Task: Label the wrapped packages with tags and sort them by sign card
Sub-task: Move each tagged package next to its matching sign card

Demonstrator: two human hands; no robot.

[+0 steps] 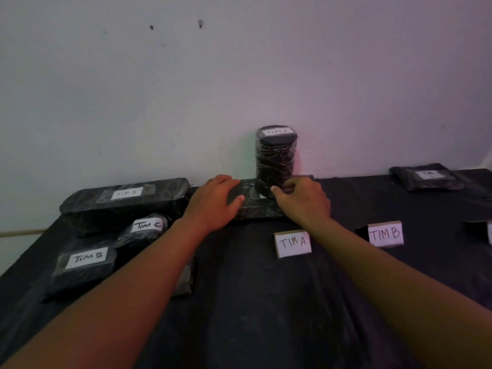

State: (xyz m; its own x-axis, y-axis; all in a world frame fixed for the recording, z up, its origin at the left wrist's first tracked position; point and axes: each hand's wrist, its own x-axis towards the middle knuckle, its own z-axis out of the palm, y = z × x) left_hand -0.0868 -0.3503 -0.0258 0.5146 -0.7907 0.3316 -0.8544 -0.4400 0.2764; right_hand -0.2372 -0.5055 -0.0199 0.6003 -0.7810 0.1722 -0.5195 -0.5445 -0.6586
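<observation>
Clearly the sorting is only partly done. Behind the TIM A sign card [292, 243], a flat wrapped package [255, 202] is lying against the wall, and a tall cylindrical package [275, 158] tagged TIM A is standing upright on top of it. The person is reaching both arms forward to this pile: the left hand [218, 199] is resting palm down, fingers loosely spread, on the left end of the flat package, while the right hand [302, 199] is curling its fingers in at the base of the cylinder, touching it or the flat package beneath; whether it is truly gripping either one cannot be told. The hands seem to be settling the stack in place.

Behind the TIM B sign card [385, 233] nothing is lying yet. A small flat package [428, 177] is sitting at the far right by the wall, its tag too small to read, near a third card [489, 231] cut off by the frame edge.

On the left of the black table [253, 302], well apart from the cards, a cluster is waiting unsorted: a long package [125, 199] tagged TIM B, a small rounded one [145, 229] tagged TIM C, and a squat one [85, 265] tagged TIM B. Another wrapped item is peeking out from under the left forearm, its tag hidden. Tagging looks nearly finished; most of the sorting is remaining.
</observation>
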